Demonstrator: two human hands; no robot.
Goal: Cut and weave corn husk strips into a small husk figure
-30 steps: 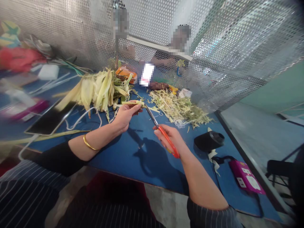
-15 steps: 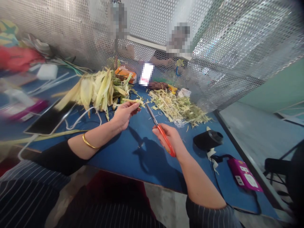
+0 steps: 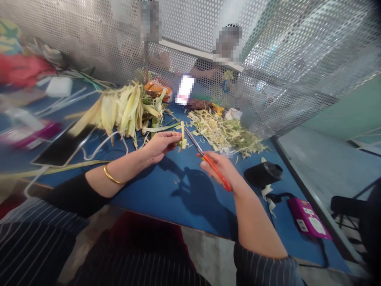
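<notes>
My left hand [image 3: 160,143] pinches a short folded piece of pale green leaf strip [image 3: 181,140] above the blue table [image 3: 166,190]. My right hand [image 3: 218,169] grips orange-handled scissors [image 3: 208,159], whose steel blades point up and left, close beside the leaf piece. A heap of yellow-green leaf husks [image 3: 122,109] lies behind my left hand. A pile of thin cut leaf scraps [image 3: 226,135] lies behind the scissors.
A perforated metal screen [image 3: 268,59] backs the table, with two people behind it. A black tablet [image 3: 64,147] and white cable [image 3: 104,145] lie left. A black tape roll [image 3: 263,174] and a pink box [image 3: 308,218] lie right, near the table's edge.
The leaf piece in my left hand has turned from lying sideways to hanging down. My right hand with the scissors has shifted a little to the right.
</notes>
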